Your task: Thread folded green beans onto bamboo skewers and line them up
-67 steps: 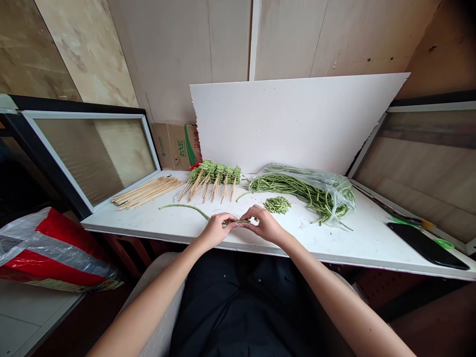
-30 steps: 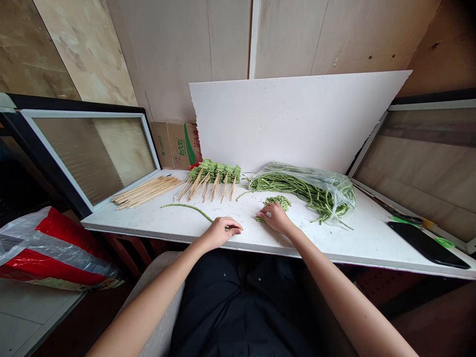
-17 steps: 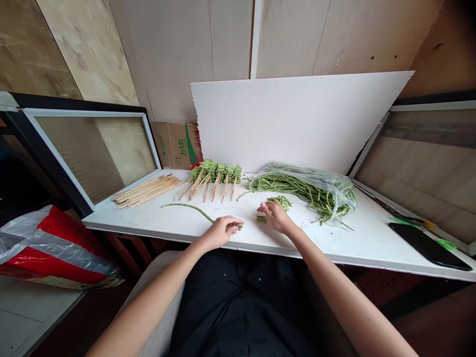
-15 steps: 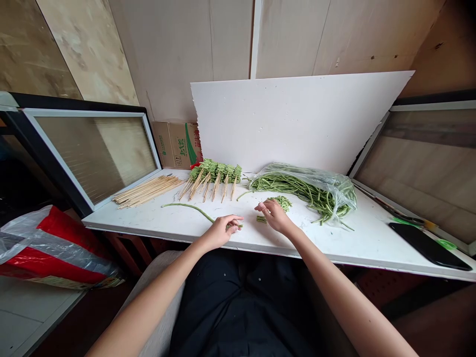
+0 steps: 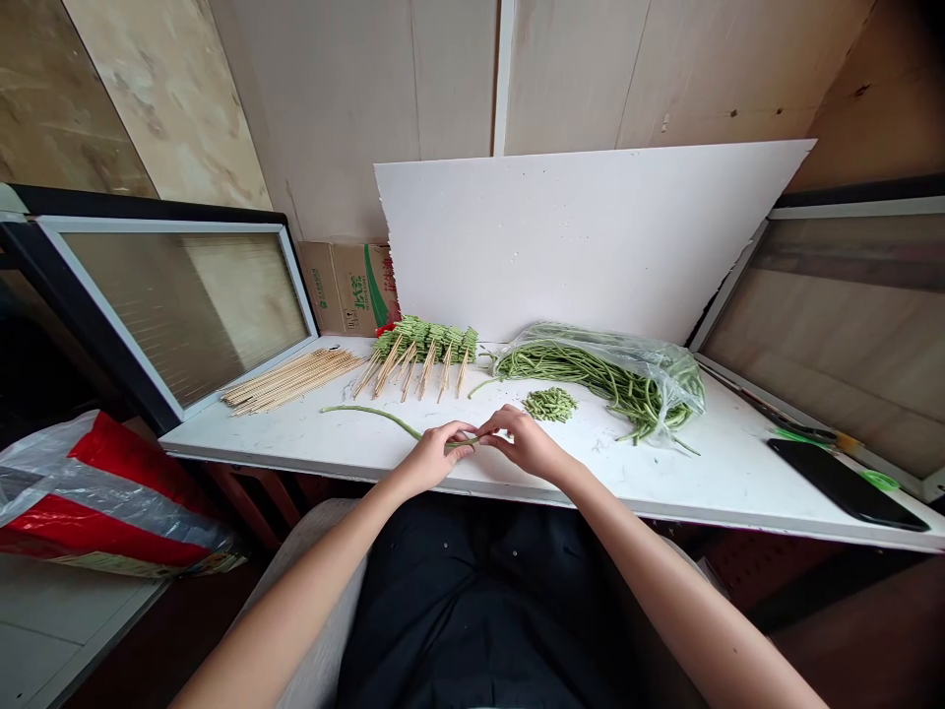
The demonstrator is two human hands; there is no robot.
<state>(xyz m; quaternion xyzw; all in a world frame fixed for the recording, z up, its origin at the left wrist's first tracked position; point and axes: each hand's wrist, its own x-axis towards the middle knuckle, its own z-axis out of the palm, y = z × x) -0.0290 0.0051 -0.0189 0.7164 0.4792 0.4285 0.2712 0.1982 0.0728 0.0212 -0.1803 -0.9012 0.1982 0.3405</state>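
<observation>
A long green bean (image 5: 378,412) lies across the white table, its right end between my hands. My left hand (image 5: 438,455) is closed round the bean near that end. Thumb and fingers of my right hand (image 5: 523,439) pinch the bean's tip, close against the left fingertips. Just beyond my right hand is a small pile of short cut bean pieces (image 5: 550,404). Farther back, whole long beans (image 5: 583,369) spill from a clear plastic bag (image 5: 668,379). Bean pieces threaded on skewers (image 5: 428,340) are stacked at the back left.
Bare wooden skewers (image 5: 291,380) lie at the table's left, beside a framed glass panel (image 5: 192,305). A cardboard box (image 5: 346,286) and a white board (image 5: 591,241) stand behind. On the right are a black phone (image 5: 846,483) and scissors (image 5: 808,430). A red bag (image 5: 140,483) sits lower left.
My right hand has moved left from beside the pile of cut pieces to the bean's end, meeting my left hand. The left hand has stayed nearly in place.
</observation>
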